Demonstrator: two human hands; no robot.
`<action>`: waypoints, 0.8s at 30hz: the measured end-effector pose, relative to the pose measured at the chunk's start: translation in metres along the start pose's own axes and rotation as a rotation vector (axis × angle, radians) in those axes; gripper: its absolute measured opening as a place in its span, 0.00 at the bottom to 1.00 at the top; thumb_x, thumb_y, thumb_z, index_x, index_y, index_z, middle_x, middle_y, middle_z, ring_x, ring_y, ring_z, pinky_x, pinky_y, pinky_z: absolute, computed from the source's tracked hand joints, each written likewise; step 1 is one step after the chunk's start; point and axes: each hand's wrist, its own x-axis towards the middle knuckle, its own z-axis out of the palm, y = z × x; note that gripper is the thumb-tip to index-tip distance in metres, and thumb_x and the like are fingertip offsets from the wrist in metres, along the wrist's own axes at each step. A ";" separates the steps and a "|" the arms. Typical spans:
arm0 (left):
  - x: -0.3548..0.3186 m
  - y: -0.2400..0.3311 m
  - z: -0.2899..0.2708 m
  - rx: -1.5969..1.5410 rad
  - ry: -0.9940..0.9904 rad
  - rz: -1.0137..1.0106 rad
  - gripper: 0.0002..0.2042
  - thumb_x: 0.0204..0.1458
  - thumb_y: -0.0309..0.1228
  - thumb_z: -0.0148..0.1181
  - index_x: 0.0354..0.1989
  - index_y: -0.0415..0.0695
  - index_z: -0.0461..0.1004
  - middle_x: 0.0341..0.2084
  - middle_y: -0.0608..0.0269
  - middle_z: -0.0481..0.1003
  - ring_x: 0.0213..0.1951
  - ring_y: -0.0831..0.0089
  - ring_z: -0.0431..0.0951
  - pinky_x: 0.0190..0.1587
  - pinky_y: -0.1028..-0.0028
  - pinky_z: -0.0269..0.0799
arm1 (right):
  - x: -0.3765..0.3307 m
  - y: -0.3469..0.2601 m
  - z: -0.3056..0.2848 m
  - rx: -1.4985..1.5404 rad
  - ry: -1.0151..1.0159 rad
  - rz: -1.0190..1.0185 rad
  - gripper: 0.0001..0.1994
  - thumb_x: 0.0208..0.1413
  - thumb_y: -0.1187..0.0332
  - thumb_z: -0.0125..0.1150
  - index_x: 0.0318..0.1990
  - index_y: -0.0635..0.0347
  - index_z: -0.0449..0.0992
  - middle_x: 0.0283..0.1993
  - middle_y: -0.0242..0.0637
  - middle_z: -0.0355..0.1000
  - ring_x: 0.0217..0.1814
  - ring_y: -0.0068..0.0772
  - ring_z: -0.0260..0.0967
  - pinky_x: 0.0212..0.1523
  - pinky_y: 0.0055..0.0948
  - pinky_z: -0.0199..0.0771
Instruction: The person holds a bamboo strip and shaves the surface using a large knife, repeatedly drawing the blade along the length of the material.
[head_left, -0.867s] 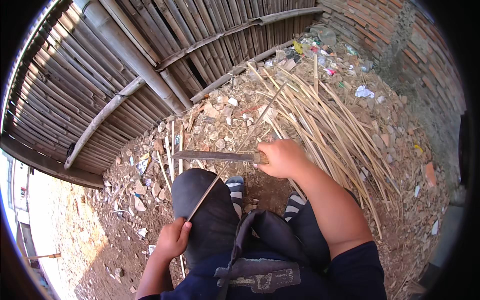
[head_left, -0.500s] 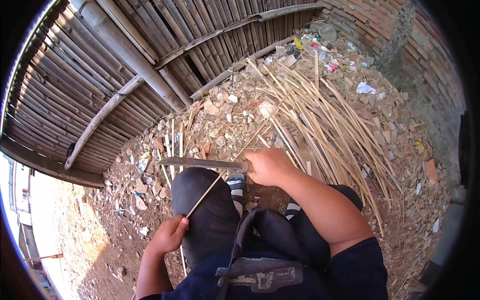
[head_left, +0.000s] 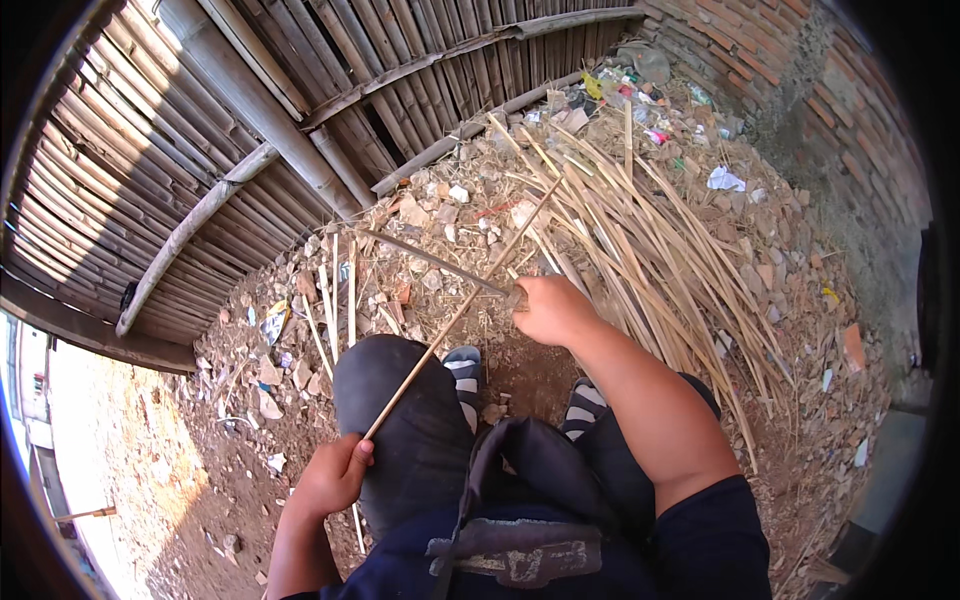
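My left hand (head_left: 335, 473) is closed round the near end of a thin bamboo strip (head_left: 420, 365), which slants up and away to the right across my left knee. In my closed right hand (head_left: 552, 312) is the handle of a long machete (head_left: 435, 260). Its dark blade points to the far left and crosses the strip beyond my knee. Whether blade and strip touch, I cannot tell. Fingers hide most of the handle.
A heap of split bamboo strips (head_left: 640, 240) lies ahead to the right, and a few pale strips (head_left: 338, 290) lie at the left. Stones and litter cover the dirt. A bamboo wall (head_left: 280, 100) stands at the far left, a brick wall (head_left: 760, 60) at the right.
The machete has swung so its tip points farther away, and my right hand has shifted slightly outward along the strip. My left hand keeps its hold at nearly the same place.
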 end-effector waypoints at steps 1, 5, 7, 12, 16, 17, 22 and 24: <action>-0.001 0.003 0.000 0.020 0.017 -0.008 0.19 0.70 0.41 0.49 0.32 0.38 0.74 0.21 0.49 0.76 0.26 0.52 0.78 0.32 0.60 0.72 | 0.001 -0.001 -0.001 0.010 0.000 -0.007 0.19 0.49 0.62 0.66 0.49 0.58 0.80 0.41 0.53 0.79 0.46 0.55 0.78 0.47 0.50 0.79; -0.002 0.000 0.002 0.040 0.033 -0.035 0.19 0.69 0.40 0.49 0.31 0.38 0.73 0.22 0.47 0.77 0.29 0.47 0.79 0.33 0.57 0.72 | -0.024 -0.039 0.002 -0.126 -0.117 -0.217 0.18 0.48 0.61 0.67 0.47 0.58 0.81 0.34 0.51 0.79 0.41 0.56 0.78 0.44 0.51 0.78; -0.002 -0.003 0.002 0.035 0.022 -0.039 0.19 0.69 0.40 0.49 0.31 0.38 0.73 0.22 0.47 0.77 0.29 0.47 0.79 0.33 0.57 0.72 | -0.034 -0.049 0.012 -0.125 -0.076 -0.308 0.14 0.47 0.62 0.67 0.41 0.58 0.80 0.31 0.49 0.78 0.39 0.58 0.78 0.42 0.52 0.78; -0.002 0.004 0.000 0.016 0.015 -0.048 0.19 0.69 0.40 0.48 0.31 0.39 0.73 0.22 0.48 0.77 0.28 0.46 0.79 0.34 0.57 0.73 | -0.007 -0.006 0.008 0.088 0.003 -0.073 0.16 0.47 0.63 0.66 0.43 0.60 0.81 0.36 0.53 0.79 0.41 0.57 0.78 0.44 0.48 0.78; 0.000 0.008 -0.001 0.062 0.032 -0.018 0.19 0.70 0.40 0.48 0.31 0.38 0.73 0.22 0.48 0.77 0.28 0.47 0.79 0.33 0.58 0.73 | -0.017 -0.018 0.012 0.057 -0.005 -0.133 0.14 0.47 0.62 0.66 0.40 0.59 0.80 0.33 0.51 0.79 0.40 0.57 0.78 0.43 0.48 0.78; -0.002 0.006 0.000 0.055 0.030 -0.023 0.19 0.69 0.39 0.48 0.31 0.38 0.73 0.22 0.48 0.77 0.28 0.47 0.80 0.33 0.58 0.73 | -0.025 -0.034 0.009 -0.019 -0.093 -0.187 0.13 0.47 0.61 0.66 0.37 0.57 0.80 0.32 0.50 0.78 0.39 0.58 0.78 0.42 0.50 0.78; 0.000 0.003 0.004 0.037 0.044 -0.026 0.18 0.69 0.39 0.48 0.31 0.38 0.73 0.22 0.48 0.77 0.29 0.47 0.80 0.33 0.57 0.73 | -0.005 -0.005 0.018 0.000 -0.125 -0.242 0.15 0.45 0.60 0.66 0.39 0.59 0.80 0.33 0.51 0.78 0.41 0.58 0.77 0.44 0.50 0.77; 0.002 0.007 0.003 0.036 0.045 -0.023 0.18 0.69 0.39 0.48 0.31 0.38 0.73 0.22 0.48 0.77 0.29 0.47 0.80 0.33 0.57 0.73 | 0.001 0.008 0.014 0.061 -0.043 -0.107 0.18 0.45 0.60 0.66 0.42 0.60 0.81 0.34 0.51 0.79 0.43 0.58 0.77 0.46 0.49 0.77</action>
